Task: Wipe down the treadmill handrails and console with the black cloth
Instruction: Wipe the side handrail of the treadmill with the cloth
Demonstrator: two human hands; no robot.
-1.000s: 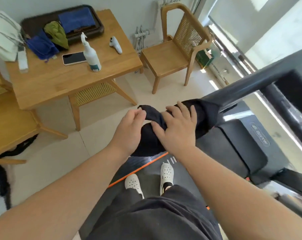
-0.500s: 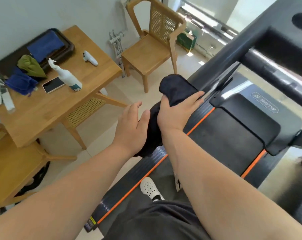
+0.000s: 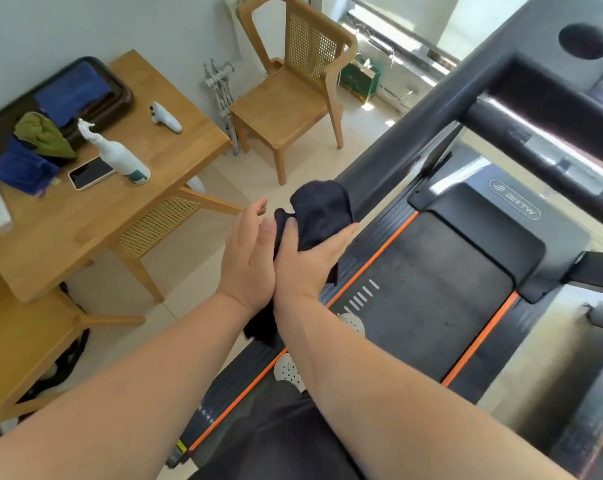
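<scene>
Two hands meet at the lower end of the handrail (image 3: 431,126) on the side nearest the tabletop (image 3: 85,223).

Right hand (image 3: 307,263): it grips the black cloth (image 3: 322,209), thumb on the near side and fingers (image 3: 339,239) laid across the far side. The cloth is bunched above the hand, and a loose tail hangs below both wrists. The bunch touches the lower end of the dark grey handrail. Whether it wraps round the bar cannot be told.

Left hand (image 3: 248,258): fingers straight and close together, holding nothing. The palm lies flat against the cloth and against the thumb side of the right hand.

Console (image 3: 542,46): upper right, with a round recess in its top, well apart from the cloth.

Belt (image 3: 431,289): below the hands, with an orange stripe along each edge. White shoes (image 3: 288,372) stand on it, partly hidden by the forearms.

Tabletop items:
- A white spray bottle (image 3: 121,159) stands near the middle.
- A phone (image 3: 90,173) lies face up just beside the bottle.
- A white controller (image 3: 165,117) lies apart, toward the far edge.
- A dark tray (image 3: 121,98) at the far corner holds a folded blue cloth (image 3: 71,93).
- A green cloth (image 3: 43,133) and a second blue cloth (image 3: 19,168) are heaped at the tray's near end.

A wooden chair (image 3: 293,98) stands beyond the tabletop, with a green box (image 3: 358,77) on the floor behind it.
</scene>
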